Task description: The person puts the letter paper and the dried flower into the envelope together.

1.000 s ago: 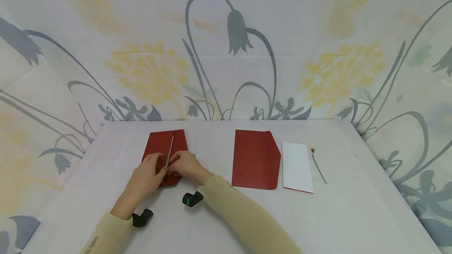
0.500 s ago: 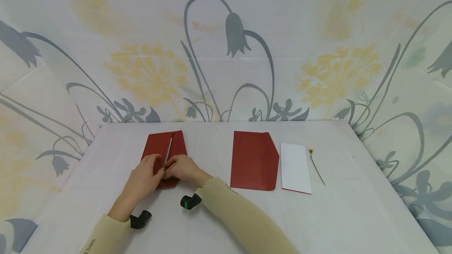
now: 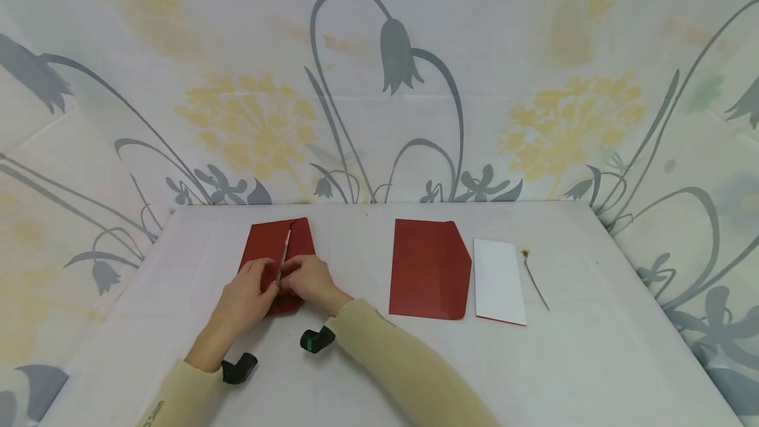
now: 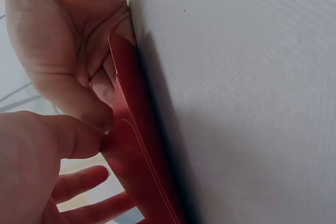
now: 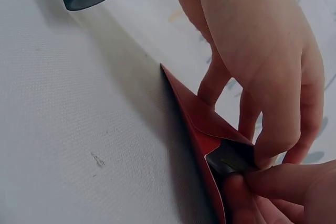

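the table is covered by a white woven cloth (image 3: pixel 367 361), matt, with a fine ribbed grain that shows plainly in both wrist views. on it, under the hands, lies a dark red paper envelope (image 3: pixel 269 242), smooth and matt, its raised flap edge thin and crisp with a paler grey lining. right of this envelope lies a second dark red paper envelope (image 3: pixel 428 269) of the same dull finish, then a white sheet of smooth paper (image 3: pixel 499 280), then a thin dried flower stem (image 3: pixel 535 282), wiry and rough. behind the envelope hangs a floral printed fabric backdrop (image 3: pixel 379 84), matt and soft. the beige sleeves (image 3: pixel 409 374) look like knitted cloth.
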Demonstrator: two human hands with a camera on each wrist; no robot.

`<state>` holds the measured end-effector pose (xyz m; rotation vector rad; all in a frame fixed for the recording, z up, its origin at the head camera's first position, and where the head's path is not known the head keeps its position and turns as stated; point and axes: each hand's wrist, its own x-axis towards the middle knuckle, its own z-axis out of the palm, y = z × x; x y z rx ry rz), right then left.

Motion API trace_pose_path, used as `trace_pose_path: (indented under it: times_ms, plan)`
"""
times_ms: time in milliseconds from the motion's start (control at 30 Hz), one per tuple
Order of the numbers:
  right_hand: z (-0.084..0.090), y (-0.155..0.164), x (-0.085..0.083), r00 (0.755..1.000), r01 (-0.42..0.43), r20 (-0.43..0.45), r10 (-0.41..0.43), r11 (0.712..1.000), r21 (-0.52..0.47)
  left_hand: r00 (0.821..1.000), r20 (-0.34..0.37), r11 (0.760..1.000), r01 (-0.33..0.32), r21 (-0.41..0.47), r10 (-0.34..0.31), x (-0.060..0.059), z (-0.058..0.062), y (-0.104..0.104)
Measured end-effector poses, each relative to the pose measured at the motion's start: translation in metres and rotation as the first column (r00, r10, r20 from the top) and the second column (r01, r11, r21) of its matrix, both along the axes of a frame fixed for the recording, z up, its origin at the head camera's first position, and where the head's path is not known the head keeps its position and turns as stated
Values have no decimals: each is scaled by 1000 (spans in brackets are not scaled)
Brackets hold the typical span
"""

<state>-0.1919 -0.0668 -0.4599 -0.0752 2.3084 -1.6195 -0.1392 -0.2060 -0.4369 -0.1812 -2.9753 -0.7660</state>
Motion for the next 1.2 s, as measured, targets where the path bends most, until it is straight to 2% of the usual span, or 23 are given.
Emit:
trace_pose_path:
  times_ms: [100, 367, 633, 933, 1200]
  plan:
    - [-1, -2, -2, 1000, 6, -15, -6, 1000, 8, 1000, -8, 1000, 4, -4, -4, 0, 0, 1]
    - [-1, 3, -5, 996, -90, -16, 91, 995, 38, 1000, -6, 1000, 8, -11, -8, 0, -1, 1]
    - [-4, 10, -3, 998, -56, 0, 57, 991, -122, 1000, -2, 999, 8, -32, -8, -1, -2, 2]
    - [-6, 11, -2, 1000, 2, 3, -1, 975, -222, 999, -25, 991, 45, -125, -48, -1, -3, 3]
    - [-13, 15, -3, 1000, 6, 26, 2, 947, -321, 999, 22, 992, 41, -122, -39, -2, -2, 4]
